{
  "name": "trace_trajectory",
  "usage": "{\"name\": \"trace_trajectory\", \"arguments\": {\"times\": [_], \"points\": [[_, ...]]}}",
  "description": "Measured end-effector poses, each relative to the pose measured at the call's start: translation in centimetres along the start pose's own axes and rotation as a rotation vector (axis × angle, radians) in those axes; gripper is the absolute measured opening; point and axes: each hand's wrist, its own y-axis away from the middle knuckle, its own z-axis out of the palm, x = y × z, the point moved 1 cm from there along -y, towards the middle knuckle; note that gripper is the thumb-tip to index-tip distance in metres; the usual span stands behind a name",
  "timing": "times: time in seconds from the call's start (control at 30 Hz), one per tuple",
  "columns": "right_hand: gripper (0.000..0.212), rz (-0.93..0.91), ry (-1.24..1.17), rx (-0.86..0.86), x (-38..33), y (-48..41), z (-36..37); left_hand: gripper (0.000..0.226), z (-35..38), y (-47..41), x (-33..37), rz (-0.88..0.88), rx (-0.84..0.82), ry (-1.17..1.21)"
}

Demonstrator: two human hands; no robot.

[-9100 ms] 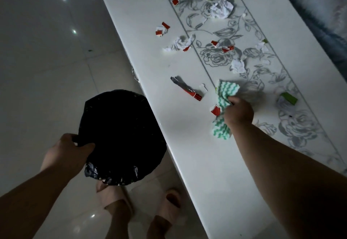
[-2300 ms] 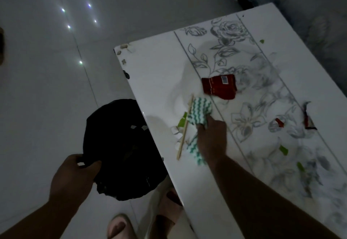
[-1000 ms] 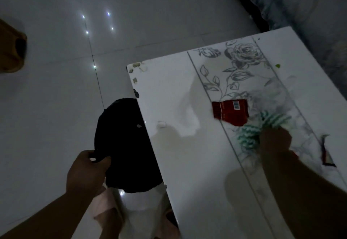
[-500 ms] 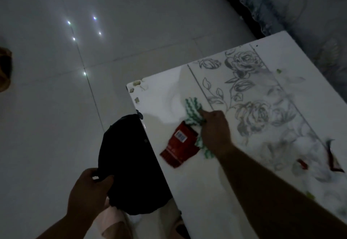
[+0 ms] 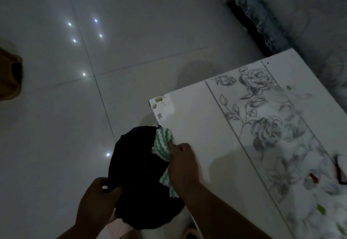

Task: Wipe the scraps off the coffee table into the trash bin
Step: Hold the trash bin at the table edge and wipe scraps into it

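Observation:
The white coffee table with a grey rose pattern fills the right of the head view. My right hand grips a green-and-white zigzag cloth at the table's left edge, and the cloth hangs over the black-lined trash bin standing on the floor against that edge. My left hand holds the bin's near-left rim. Red scraps and green scraps lie on the pattern at the far right. The red packet is out of sight.
Glossy white floor tiles spread to the left. A brown object sits at the left border. A sofa with a frilled cover runs along the top right. The table's near corner is chipped. Pink slippers show below the bin.
My right hand swept the cloth left from the rose pattern to the table's edge. The red packet it pushed has gone from the tabletop. My left hand kept hold of the bin.

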Motion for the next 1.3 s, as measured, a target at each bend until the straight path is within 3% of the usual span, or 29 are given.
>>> {"name": "trace_trajectory", "arguments": {"times": [0.07,0.13,0.2,0.27,0.33,0.57,0.67,0.73,0.87,1.0,1.13,1.3], "points": [[0.021,-0.001,-0.052,-0.05,-0.8,0.6,1.0,0.024,-1.0,-0.3,0.4,-0.007,-0.025,-0.007],[0.017,-0.065,0.072,-0.022,-2.1,1.1,1.1,0.025,-2.2,-0.8,0.9,-0.011,-0.05,-0.018],[0.01,-0.016,0.12,0.0,-3.2,1.2,0.4,0.025,-3.6,-1.5,1.3,-0.02,-0.081,-0.022],[0.036,0.064,-0.001,0.019,-3.4,0.8,-0.5,0.023,-5.1,-2.1,1.7,-0.02,-0.109,-0.047],[0.046,0.144,-0.006,0.149,-3.7,-0.4,-2.4,0.022,-7.1,-2.9,2.3,-0.02,-0.127,-0.066],[0.038,0.397,-0.166,0.425,-3.5,-5.1,-9.4,0.029,-14.5,-6.0,5.3,-0.014,-0.051,-0.11],[0.034,0.475,-0.304,0.463,-3.4,-6.9,-10.8,0.017,-16.3,-7.2,7.9,0.049,0.05,-0.097],[0.033,0.487,-0.364,0.455,-3.9,-8.6,-11.3,0.031,-16.8,-8.5,10.3,0.102,0.12,-0.094],[0.031,0.397,-0.426,0.379,-6.3,-12.6,-11.7,0.034,-17.3,-11.8,16.6,0.188,0.226,-0.085],[0.027,0.312,-0.446,0.323,-8.9,-18.5,-12.4,0.02,-17.0,-16.2,23.3,0.26,0.223,-0.096],[0.031,0.255,-0.536,0.203,-11.3,-24.1,-14.6,0.032,-16.1,-19.7,30.3,0.315,0.199,-0.141],[0.031,0.226,-0.6,0.175,-12.5,-30.2,-19.1,0.023,-14.3,-22.6,38.0,0.362,0.139,-0.181]]}}
